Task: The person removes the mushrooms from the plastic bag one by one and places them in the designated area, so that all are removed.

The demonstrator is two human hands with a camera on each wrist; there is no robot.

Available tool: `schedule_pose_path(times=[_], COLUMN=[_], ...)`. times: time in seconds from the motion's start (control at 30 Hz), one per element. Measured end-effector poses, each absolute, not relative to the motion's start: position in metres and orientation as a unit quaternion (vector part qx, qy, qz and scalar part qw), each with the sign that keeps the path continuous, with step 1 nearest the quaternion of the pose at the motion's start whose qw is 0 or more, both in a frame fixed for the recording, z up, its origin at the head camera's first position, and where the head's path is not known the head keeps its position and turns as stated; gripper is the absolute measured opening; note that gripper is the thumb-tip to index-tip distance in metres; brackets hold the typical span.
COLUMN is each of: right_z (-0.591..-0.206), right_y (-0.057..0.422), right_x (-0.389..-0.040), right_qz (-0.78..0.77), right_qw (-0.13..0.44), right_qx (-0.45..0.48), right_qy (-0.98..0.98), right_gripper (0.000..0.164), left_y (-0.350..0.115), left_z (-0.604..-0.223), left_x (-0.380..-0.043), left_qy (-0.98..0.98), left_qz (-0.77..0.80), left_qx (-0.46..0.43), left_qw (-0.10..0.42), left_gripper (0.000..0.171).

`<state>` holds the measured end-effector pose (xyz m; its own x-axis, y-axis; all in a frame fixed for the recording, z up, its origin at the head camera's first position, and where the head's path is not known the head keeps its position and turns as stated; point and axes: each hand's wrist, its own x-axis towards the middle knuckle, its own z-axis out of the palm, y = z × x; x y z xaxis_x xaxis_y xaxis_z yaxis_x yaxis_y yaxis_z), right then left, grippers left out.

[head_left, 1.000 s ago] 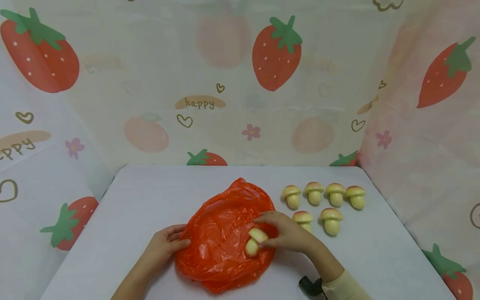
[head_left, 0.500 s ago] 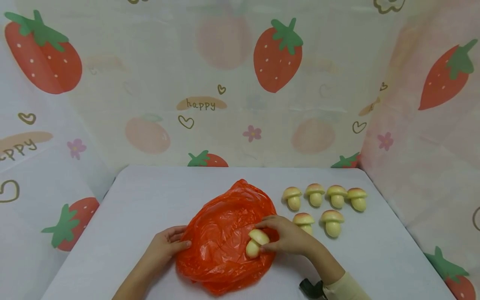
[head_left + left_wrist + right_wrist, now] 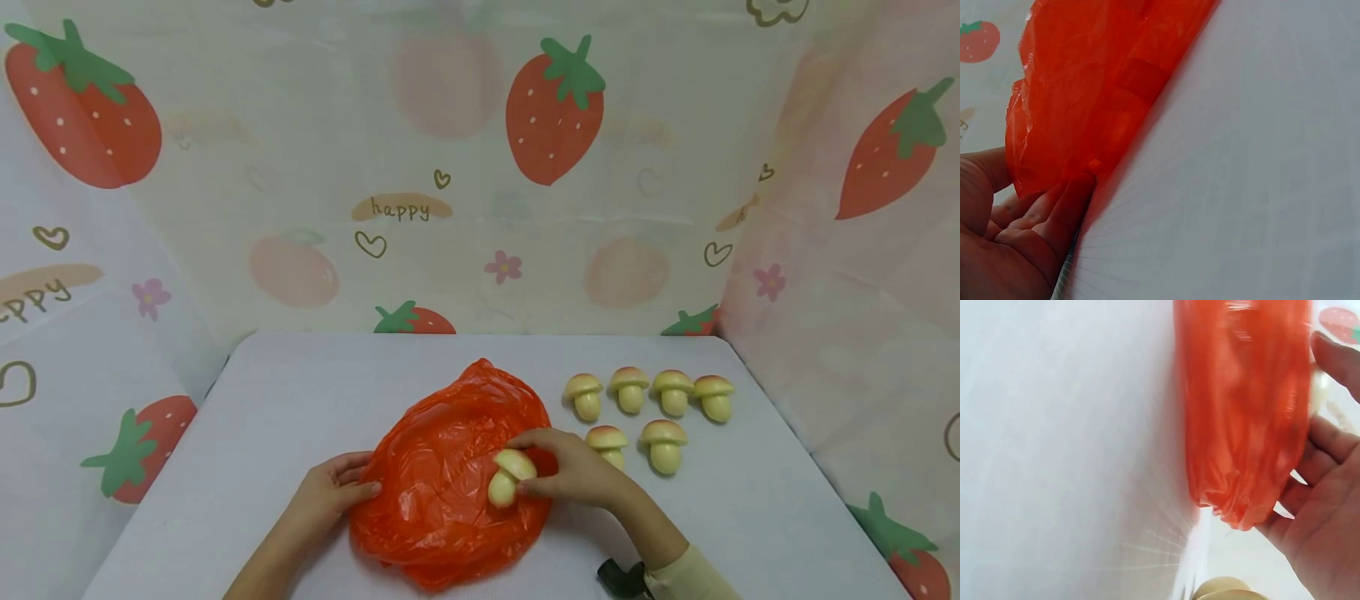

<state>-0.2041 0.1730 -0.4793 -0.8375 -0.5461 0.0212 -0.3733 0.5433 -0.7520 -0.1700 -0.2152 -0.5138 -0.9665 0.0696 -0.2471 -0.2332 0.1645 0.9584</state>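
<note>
A red plastic bag (image 3: 442, 467) lies crumpled and spread out on the white table. My left hand (image 3: 330, 487) grips its left edge, thumb on top and fingers beneath; the left wrist view shows the bag (image 3: 1079, 94) between thumb and fingers (image 3: 1063, 212). Over the bag's right side, my right hand (image 3: 573, 467) holds a pale yellow mushroom (image 3: 512, 477), possibly a model, tilted between thumb and fingers. In the right wrist view the bag (image 3: 1244, 412) hides most of that mushroom (image 3: 1318, 390), and the right hand's fingers (image 3: 1319, 450) lie against the bag's side.
Several similar mushrooms (image 3: 664, 447) with reddish cap tops stand in two rows at the table's right; one (image 3: 606, 442) is partly behind my right hand. A black object (image 3: 621, 577) sits by the right sleeve (image 3: 690, 575). Strawberry-print cloth (image 3: 450, 167) surrounds the table (image 3: 300, 383).
The mushroom in my right hand has shifted slightly up and left over the bag. My left hand keeps its grip on the bag's edge, nearly still.
</note>
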Motion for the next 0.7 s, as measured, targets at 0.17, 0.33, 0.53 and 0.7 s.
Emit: schedule_pose_path(times=[0.17,0.33,0.53,0.7], right_z=[-0.474,-0.468,-0.452,-0.445], right_y=[0.172,0.173,0.18,0.186], right_x=[-0.201,-0.199,-0.198,-0.199], right_qz=[-0.413,-0.415,-0.423,-0.418], right_qw=[0.086,0.049,0.006,-0.026], right_qx=[-0.245,-0.263,-0.287,-0.302], right_qy=[0.873,0.869,0.86,0.856], right_gripper=[0.054,0.054,0.054,0.053], left_y=[-0.216,-0.216,-0.215,-0.214], left_z=[-0.515,-0.514,-0.514,-0.515], left_x=[-0.169,-0.168,-0.169,-0.169], left_qy=[0.753,0.755,0.761,0.759], left_qz=[0.645,0.643,0.638,0.639], left_qx=[-0.049,-0.054,-0.045,-0.045], left_qw=[0.116,0.116,0.114,0.116], left_gripper=[0.059,0.059,0.059,0.058])
